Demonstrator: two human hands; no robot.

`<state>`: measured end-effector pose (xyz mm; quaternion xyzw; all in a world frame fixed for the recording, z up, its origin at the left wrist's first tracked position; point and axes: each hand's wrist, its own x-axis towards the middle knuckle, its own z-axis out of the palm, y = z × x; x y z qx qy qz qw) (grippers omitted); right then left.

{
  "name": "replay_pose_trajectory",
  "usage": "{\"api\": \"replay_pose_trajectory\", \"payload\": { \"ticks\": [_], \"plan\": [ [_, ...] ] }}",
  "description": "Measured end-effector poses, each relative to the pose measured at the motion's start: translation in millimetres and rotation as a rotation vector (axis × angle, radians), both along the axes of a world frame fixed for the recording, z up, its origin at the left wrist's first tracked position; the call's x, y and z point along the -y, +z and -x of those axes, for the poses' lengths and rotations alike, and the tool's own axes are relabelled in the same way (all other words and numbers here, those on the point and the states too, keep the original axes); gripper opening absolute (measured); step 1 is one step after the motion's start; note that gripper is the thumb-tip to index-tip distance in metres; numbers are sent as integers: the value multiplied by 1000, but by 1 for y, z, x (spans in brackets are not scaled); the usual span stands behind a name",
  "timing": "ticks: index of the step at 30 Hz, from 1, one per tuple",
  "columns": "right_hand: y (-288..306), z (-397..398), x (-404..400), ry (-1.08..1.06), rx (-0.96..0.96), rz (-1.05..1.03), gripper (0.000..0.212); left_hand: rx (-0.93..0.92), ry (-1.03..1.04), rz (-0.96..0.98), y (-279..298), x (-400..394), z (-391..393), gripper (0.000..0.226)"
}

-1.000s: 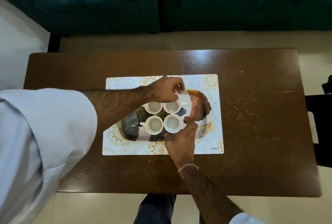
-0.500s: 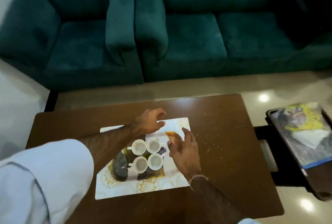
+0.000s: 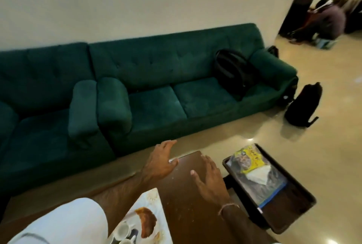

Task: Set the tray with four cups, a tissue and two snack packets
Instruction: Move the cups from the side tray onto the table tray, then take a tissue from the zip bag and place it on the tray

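Observation:
Both hands hover empty over the far right part of the brown table (image 3: 188, 210). My left hand (image 3: 161, 163) is open near the table's far corner. My right hand (image 3: 210, 180) is open too, fingers spread, closer to the right edge. The patterned tray (image 3: 147, 222) with white cups (image 3: 122, 231) shows only partly at the bottom edge, behind my left sleeve, on a white placemat. To the right, a dark side table (image 3: 290, 204) carries snack packets (image 3: 249, 160), one yellow, and a white tissue (image 3: 257, 176).
A green sofa (image 3: 156, 91) runs along the wall behind the table, with a black backpack (image 3: 233, 71) on its seat. Another black bag (image 3: 302, 104) stands on the floor by the sofa's end. A person sits far off at the upper right.
My view has swung up and to the right, away from the tray. Both hands have left the cups and moved right across the table toward the side table.

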<state>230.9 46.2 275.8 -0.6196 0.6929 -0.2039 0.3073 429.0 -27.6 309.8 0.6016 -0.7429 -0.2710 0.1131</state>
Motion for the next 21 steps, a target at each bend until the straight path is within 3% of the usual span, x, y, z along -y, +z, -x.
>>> {"api": "replay_pose_trajectory", "payload": {
  "ticks": [11,17,21],
  "plan": [
    [40,183,31,-192,-63,114,70,13,-147,119,28,35,229,85],
    [13,267,25,-255,-51,72,77,-24,-211,51,-2,39,319,84],
    [-20,309,17,-317,-85,11,67,21,-259,-25,-44,39,361,84]
  ]
}}
